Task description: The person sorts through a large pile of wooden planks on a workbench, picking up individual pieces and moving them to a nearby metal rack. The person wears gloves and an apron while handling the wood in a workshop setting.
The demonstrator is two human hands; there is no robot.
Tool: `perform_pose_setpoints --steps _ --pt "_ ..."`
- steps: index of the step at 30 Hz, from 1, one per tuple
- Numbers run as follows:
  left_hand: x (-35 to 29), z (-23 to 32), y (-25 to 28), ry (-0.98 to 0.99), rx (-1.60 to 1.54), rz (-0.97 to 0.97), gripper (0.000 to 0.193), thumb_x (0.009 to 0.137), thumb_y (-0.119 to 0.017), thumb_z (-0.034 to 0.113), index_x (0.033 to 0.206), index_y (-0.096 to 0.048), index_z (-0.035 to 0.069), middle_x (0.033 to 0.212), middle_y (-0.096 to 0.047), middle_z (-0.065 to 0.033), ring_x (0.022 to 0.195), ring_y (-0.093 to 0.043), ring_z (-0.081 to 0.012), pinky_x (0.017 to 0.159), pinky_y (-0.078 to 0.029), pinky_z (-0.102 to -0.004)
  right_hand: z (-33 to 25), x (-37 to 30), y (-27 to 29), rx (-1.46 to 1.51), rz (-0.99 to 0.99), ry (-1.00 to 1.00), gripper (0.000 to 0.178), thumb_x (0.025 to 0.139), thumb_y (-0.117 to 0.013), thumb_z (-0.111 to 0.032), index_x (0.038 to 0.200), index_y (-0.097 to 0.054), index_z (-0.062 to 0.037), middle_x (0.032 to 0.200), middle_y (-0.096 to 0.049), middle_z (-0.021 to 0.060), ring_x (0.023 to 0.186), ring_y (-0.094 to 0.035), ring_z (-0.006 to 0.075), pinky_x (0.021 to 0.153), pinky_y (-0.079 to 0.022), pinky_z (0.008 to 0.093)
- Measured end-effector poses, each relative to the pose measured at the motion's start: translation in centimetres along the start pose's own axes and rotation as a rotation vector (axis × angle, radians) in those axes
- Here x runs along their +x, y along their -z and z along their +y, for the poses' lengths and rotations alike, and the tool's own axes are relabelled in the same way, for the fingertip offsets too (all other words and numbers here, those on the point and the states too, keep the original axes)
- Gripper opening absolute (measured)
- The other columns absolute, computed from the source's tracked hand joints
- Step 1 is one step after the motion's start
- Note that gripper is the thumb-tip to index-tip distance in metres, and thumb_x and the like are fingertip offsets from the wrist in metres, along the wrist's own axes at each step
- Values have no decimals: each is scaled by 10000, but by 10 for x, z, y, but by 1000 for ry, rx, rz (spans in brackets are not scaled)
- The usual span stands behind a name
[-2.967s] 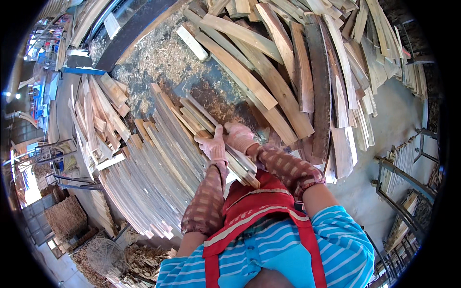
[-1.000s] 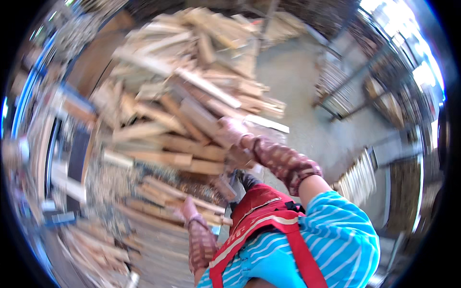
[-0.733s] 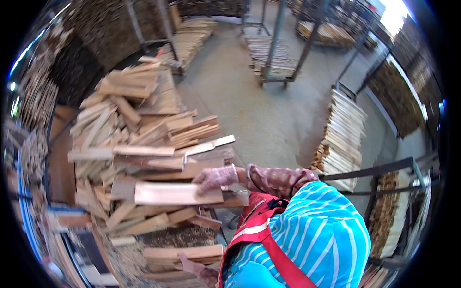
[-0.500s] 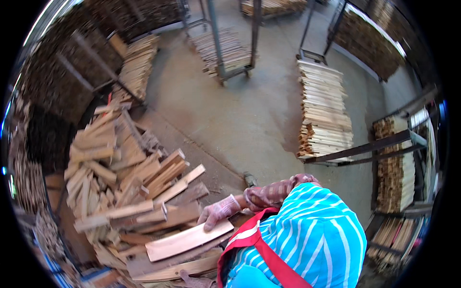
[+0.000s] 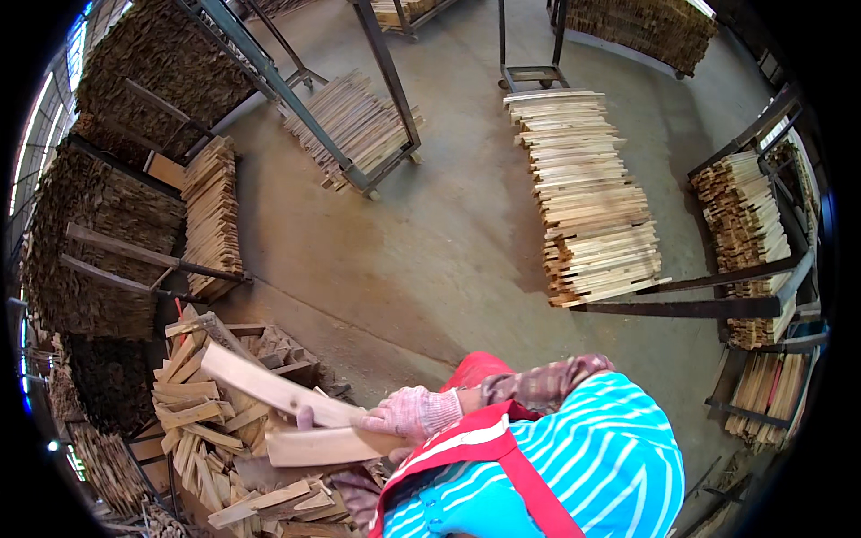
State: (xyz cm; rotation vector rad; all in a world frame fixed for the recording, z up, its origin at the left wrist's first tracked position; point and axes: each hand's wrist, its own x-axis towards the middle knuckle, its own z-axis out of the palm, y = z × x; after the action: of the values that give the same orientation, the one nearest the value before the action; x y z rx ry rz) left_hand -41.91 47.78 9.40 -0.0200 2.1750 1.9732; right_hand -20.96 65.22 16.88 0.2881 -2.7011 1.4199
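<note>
we see right hand [image 5: 408,414] in pale knit glove clamped on two flat pale wooden slats [image 5: 296,421]; left hand state cannot tell, mostly hidden. risk: upper slat, angled toward 10 o'clock, slides onto loose offcut heap [image 5: 215,430].

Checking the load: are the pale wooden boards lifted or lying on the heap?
Lifted: the two pale wooden boards sit in the gloved right hand, above the scrap-wood heap.

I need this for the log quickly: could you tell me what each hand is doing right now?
Right hand: gloved, closed on two wooden slats.
Left hand: mostly hidden behind the slats, only fingertips showing; grip cannot be told.
</note>
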Motion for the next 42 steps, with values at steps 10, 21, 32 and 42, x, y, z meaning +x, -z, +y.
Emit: perform_pose_setpoints --steps 10,21,32,42 --pt "81 -1 -191 54 -38 -277 915 845 -751 250 1591 -265 38 1436 -495 -206 1188 -566 -330 1008 -506 -403 53 8 97 -279 266 -457 935 734 -779 -262 1510 -345 29 1144 -603 209 970 -664 359 780 -527 464" --pt "163 2 -373 141 -62 -332 905 859 -761 267 1587 -275 36 1436 -507 -190 1199 -571 -318 1015 -506 -374 167 65 266 -265 173 -611 982 740 -813 -294 1534 -321 8 1167 -600 209 1046 -642 380 892 -513 485" --pt "279 17 -432 41 -190 -1 896 874 -771 284 1583 -285 34 1435 -520 -174 1210 -576 -305 1021 -505 -344 264 179 418 -200 -104 -500 1018 711 -802 -345 1565 -316 -77 1227 -597 253 1139 -610 430 969 -510 482" --pt "437 104 -455 92 -285 260 899 762 -716 -12 1564 -312 36 1306 -585 -137 1087 -619 -268 967 -517 -363 426 356 443 619 269 -659 877 781 -776 -173 1543 -366 -29 1237 -643 123 1114 -604 173 966 -475 281"
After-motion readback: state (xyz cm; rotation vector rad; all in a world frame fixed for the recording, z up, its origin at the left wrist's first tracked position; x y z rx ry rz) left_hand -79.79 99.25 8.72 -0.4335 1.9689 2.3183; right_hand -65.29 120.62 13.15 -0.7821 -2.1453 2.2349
